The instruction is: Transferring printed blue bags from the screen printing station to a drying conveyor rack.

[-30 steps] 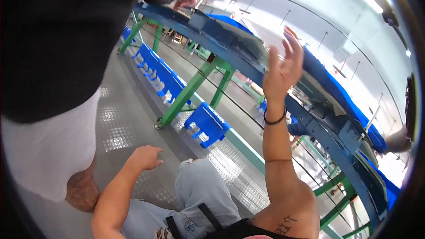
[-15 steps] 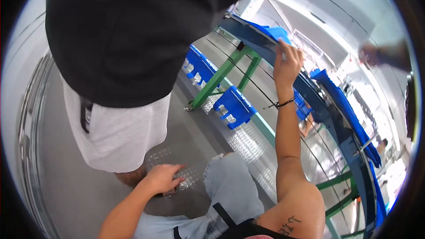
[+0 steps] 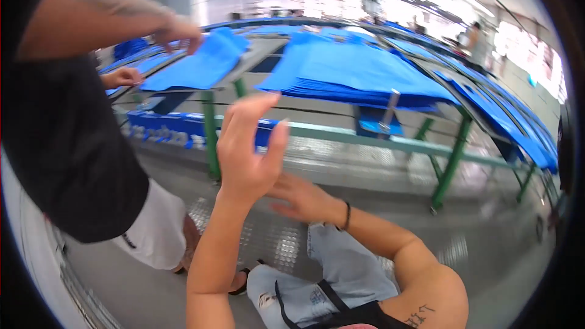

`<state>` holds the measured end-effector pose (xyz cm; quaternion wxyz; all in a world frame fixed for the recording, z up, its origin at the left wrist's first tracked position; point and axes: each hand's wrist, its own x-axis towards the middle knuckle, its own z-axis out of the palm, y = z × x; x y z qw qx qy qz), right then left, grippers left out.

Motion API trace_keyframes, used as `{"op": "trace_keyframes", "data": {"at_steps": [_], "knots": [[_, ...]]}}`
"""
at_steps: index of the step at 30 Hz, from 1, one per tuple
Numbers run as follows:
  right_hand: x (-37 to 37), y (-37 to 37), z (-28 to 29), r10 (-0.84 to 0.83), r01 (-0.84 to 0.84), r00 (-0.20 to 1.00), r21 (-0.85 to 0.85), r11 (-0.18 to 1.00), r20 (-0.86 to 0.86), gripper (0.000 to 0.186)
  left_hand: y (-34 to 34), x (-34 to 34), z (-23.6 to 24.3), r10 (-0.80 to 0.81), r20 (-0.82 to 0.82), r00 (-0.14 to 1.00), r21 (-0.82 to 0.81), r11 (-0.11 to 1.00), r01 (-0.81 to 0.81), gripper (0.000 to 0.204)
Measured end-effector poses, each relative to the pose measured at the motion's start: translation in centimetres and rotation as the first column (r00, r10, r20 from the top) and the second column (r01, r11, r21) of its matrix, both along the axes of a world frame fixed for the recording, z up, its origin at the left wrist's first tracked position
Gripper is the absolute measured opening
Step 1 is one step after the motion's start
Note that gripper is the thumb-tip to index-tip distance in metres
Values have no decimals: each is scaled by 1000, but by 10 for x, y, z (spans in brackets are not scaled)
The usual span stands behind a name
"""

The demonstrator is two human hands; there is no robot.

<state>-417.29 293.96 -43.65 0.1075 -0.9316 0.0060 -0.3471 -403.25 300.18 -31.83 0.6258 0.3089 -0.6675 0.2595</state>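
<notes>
My left hand [image 3: 247, 146] is raised in front of the near table, thumb and fingers apart, with nothing between them. Just below and behind it, my right hand [image 3: 304, 198], slightly blurred, points left with its fingers stretched out; it holds nothing that I can see. Beyond both hands lies a thick stack of blue fabric sheets [image 3: 359, 67], held at its front edge by a metal clamp [image 3: 390, 109]. To its left, another blue fabric piece [image 3: 198, 64] lies on a tilted board beside a co-worker's hands [image 3: 180, 31].
A co-worker in a black shirt [image 3: 67, 140] and light shorts stands close on my left. Green table legs [image 3: 454, 161] and a pale green rail [image 3: 335, 133] run along the front. More blue fabric [image 3: 506, 122] lies on boards at the right. A blue bin [image 3: 164, 128] hangs low.
My view has swung up and right to face the tables. My right hand has come down from the table edge toward my left, which has risen. The co-worker now appears farther left.
</notes>
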Motion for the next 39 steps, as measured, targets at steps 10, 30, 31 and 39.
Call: {"op": "trace_keyframes", "data": {"at_steps": [10, 30, 31, 39], "knots": [[-336, 91, 100, -712, 823, 551, -426, 376, 435, 35, -41, -155, 31, -432, -125, 893, 125, 886, 446, 43], [-672, 75, 168, -629, 794, 548, -579, 183, 552, 31, -87, -194, 2, 331, -424, 843, 196, 942, -272, 22], [-676, 75, 172, -606, 800, 557, -563, 208, 567, 32, -88, -200, 2, 473, -423, 773, 243, 881, -406, 22], [-721, 73, 167, -435, 793, 605, -555, 252, 667, 26, -68, -222, 11, 502, -385, 774, 352, 855, -380, 47]]}}
